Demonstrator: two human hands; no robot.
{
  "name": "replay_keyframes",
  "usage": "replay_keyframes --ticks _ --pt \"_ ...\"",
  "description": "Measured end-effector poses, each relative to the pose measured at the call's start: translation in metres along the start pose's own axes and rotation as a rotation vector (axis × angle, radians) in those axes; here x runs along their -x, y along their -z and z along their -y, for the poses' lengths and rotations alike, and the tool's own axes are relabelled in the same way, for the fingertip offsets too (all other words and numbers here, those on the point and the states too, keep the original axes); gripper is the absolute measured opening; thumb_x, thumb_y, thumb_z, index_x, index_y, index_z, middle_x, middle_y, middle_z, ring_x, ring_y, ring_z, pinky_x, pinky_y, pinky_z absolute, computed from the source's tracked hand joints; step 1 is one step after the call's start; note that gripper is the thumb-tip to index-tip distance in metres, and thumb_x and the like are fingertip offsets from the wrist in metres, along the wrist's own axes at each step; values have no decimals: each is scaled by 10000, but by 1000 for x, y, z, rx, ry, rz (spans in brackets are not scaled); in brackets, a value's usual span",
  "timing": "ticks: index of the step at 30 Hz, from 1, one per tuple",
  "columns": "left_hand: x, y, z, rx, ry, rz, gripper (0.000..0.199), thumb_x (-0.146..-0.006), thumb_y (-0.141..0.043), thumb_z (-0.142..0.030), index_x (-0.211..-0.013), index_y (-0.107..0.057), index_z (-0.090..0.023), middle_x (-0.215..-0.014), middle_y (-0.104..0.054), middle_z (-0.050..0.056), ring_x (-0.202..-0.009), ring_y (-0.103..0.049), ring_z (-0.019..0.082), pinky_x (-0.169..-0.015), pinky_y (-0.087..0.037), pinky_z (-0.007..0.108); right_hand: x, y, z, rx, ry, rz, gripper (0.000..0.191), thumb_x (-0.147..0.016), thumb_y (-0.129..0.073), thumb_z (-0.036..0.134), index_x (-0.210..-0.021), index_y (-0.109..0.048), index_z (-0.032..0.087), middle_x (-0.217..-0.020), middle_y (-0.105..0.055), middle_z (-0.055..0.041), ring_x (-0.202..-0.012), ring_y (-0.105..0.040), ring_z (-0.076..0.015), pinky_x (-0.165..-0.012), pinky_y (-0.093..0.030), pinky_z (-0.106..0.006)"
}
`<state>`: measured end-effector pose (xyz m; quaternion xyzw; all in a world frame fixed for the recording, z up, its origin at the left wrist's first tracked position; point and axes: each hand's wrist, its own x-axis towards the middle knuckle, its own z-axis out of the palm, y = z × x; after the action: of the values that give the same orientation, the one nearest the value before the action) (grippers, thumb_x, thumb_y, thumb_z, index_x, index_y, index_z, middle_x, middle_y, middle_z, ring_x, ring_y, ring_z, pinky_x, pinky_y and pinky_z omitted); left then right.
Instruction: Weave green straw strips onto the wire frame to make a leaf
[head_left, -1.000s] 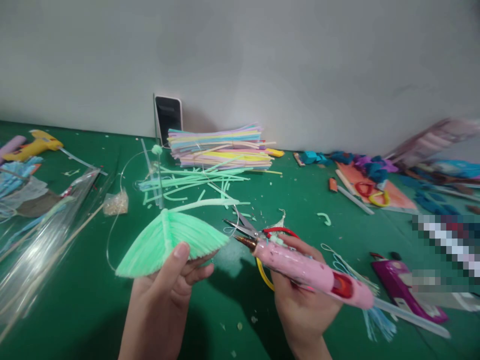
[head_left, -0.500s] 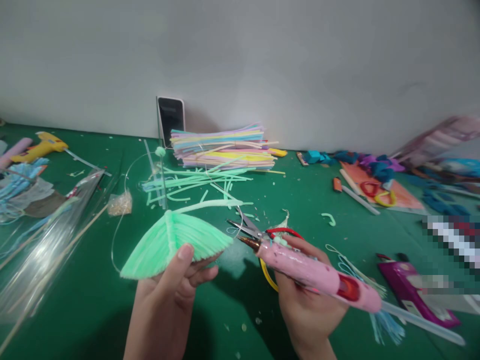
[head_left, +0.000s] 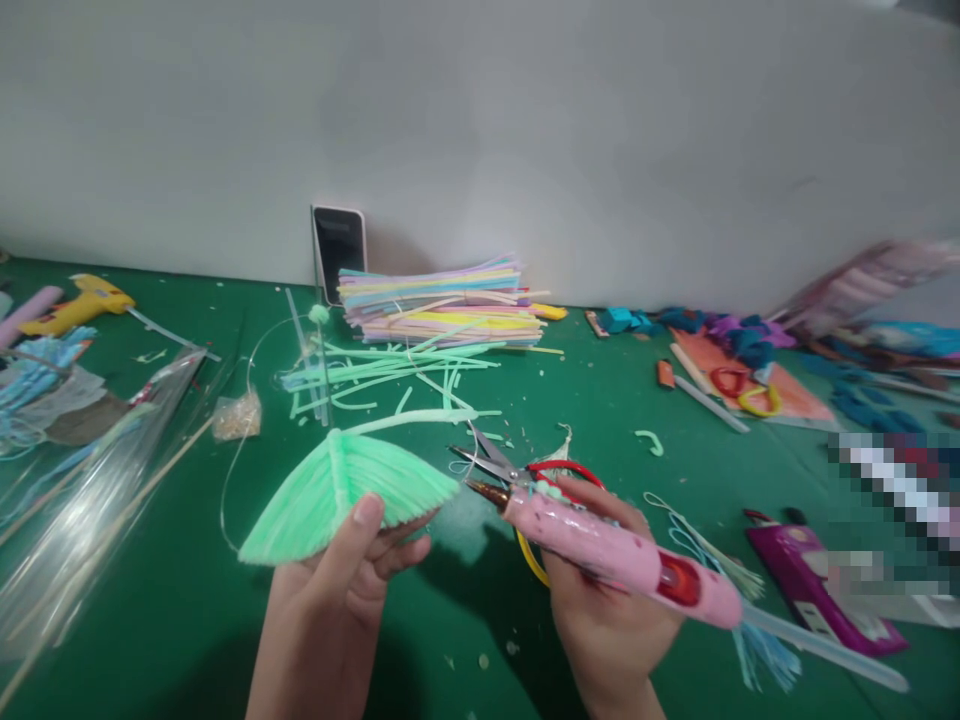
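A mint-green fan-shaped piece made of pipe cleaners (head_left: 300, 500), with a raised rib down its middle, is in my left hand (head_left: 345, 570). The thumb presses on its front and the fingers lie behind it. My right hand (head_left: 607, 620) is wrapped round a pink hot glue gun (head_left: 585, 540), whose dark metal tip points left, close to the fan's right corner but apart from it. A clear glue stick (head_left: 832, 645) sticks out of its back end. Scissors (head_left: 499, 462) with red and yellow handles lie open behind the gun, partly hidden by it and my right hand.
Loose green pipe cleaners (head_left: 390, 370) lie in front of multicoloured pipe cleaner bundles (head_left: 442, 300) and a leaning phone (head_left: 339, 245). At left are a yellow glue gun (head_left: 90, 302), clear plastic wrap (head_left: 112, 500) and a small bag (head_left: 237, 416). A purple packet (head_left: 817, 585) lies at right.
The whole view has shifted slightly left and down. Both hands keep their hold, and the glue gun's tip stays about the same distance from the green piece.
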<state>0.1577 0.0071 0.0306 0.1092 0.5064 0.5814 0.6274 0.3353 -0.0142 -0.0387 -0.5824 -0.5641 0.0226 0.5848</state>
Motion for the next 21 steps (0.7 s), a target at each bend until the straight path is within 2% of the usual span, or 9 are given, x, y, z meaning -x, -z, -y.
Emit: replay_keyframes --ticks 5,13,18,21 --pt "0 -2 0 37 11 18 318 -600 -776 -79 -870 -671 -211 -816 -765 10 -726 -749 231 -565 -597 234 0 0 1 -32 9 16 218 -741 -764 171 -952 -717 196 -1026 -720 -100 -868 -707 -243 -670 -598 -338" --pt "-3 5 6 4 -46 -9 212 -594 -816 -148 -723 -649 -166 -770 -763 38 -665 -742 215 -574 -612 235 -2 0 3 -36 27 23 212 -748 -746 155 -956 -716 186 -1022 -721 -103 -869 -704 -239 -641 -594 -325" --pt "1 -1 0 -4 -24 20 211 -618 -780 -91 -746 -660 -207 -795 -765 17 -732 -749 239 -568 -604 233 0 0 0 -19 3 -2 332 -738 -762 173 -1061 -692 195 -1034 -712 -112 -862 -698 -255 -629 -591 -345" --pt "4 -3 -4 -34 -20 26 237 -592 -795 -83 -751 -664 -201 -713 -749 27 -753 -750 269 -580 -609 256 1 0 0 -8 -12 -12 396 -740 -760 167 -1124 -667 194 -1043 -707 -120 -844 -698 -254 -619 -589 -343"
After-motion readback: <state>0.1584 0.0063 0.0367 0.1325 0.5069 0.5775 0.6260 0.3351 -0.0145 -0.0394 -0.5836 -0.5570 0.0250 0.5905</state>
